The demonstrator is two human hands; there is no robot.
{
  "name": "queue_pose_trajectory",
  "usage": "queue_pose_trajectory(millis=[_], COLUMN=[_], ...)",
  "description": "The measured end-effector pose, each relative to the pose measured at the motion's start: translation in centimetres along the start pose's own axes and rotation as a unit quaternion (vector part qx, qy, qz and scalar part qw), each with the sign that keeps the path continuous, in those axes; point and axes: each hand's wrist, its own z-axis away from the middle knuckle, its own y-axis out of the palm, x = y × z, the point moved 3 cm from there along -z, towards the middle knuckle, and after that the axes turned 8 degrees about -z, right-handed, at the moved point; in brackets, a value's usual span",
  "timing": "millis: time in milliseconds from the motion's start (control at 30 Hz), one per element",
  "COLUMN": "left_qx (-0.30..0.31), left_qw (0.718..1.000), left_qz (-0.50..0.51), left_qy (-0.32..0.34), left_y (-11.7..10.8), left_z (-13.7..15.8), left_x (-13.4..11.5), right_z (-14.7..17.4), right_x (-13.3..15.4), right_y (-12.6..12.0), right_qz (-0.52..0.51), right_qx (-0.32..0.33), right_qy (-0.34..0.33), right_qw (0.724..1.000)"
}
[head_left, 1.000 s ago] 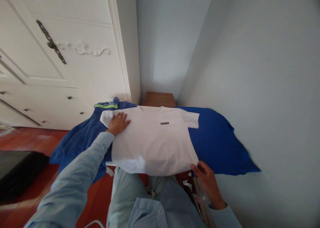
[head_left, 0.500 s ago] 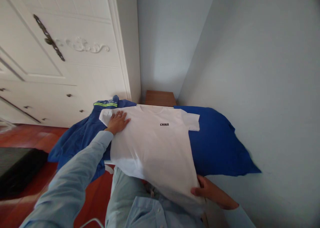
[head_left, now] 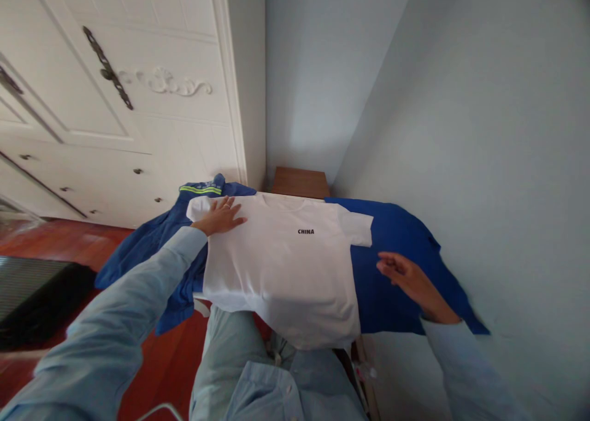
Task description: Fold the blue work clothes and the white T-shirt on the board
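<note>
A white T-shirt (head_left: 281, 267) with "CHINA" printed on its chest lies spread out face up, its hem hanging over the near edge. My left hand (head_left: 222, 217) rests flat on the shirt by the left sleeve and shoulder, fingers spread. Over the blue cloth, a little beyond the shirt's right side, my right hand (head_left: 402, 273) hovers with loosely curled fingers and nothing visible in them. Blue cloth (head_left: 391, 224) shows under the right sleeve. To the left hangs a blue garment (head_left: 157, 249) with a yellow-green stripe.
A white wardrobe (head_left: 184, 126) with dark handles stands at the back left. A brown wooden box-like piece (head_left: 299, 180) sits in the wall corner. The grey wall (head_left: 498, 163) runs close along the right. A black item (head_left: 50, 304) lies on the red wooden floor (head_left: 157, 372).
My right hand has let go of the shirt's lower right hem and moved up and right, over the blue cloth. The hem has dropped. My left hand stays on the shirt, fingers wider apart.
</note>
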Motion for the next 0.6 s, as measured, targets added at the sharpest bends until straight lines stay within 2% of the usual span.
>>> queue_pose_trajectory(millis=[67,133,233,300,433,600], left_qx=[-0.040,-0.076,-0.092,-0.087,-0.101,-0.190], left_qw=[0.999,0.992,0.968,0.953,0.922,0.847], left_qz=[0.010,0.023,0.071,0.124,0.237,0.313], left_qy=[-0.034,-0.099,-0.221,-0.263,-0.289,-0.384], left_y=[-1.1,-1.9,-2.4,-2.3,-1.9,-1.0], left_z=[0.4,0.9,1.7,2.0,2.1,1.1], left_x=[0.8,2.6,6.5,8.8,11.3,12.6], right_z=[-4.8,-9.2,-13.9,-15.8,-18.2,-21.0], right_x=[0.9,1.3,1.8,2.2,3.1,3.6], right_y=[-1.1,-1.5,-0.9,-0.2,-0.1,-2.3], right_qz=[0.011,0.019,0.018,0.016,0.009,0.005], right_qx=[-0.078,-0.113,-0.103,-0.080,-0.043,-0.107], right_qy=[0.017,0.083,0.134,0.145,0.139,0.094], right_qw=[0.997,0.990,0.985,0.986,0.989,0.990])
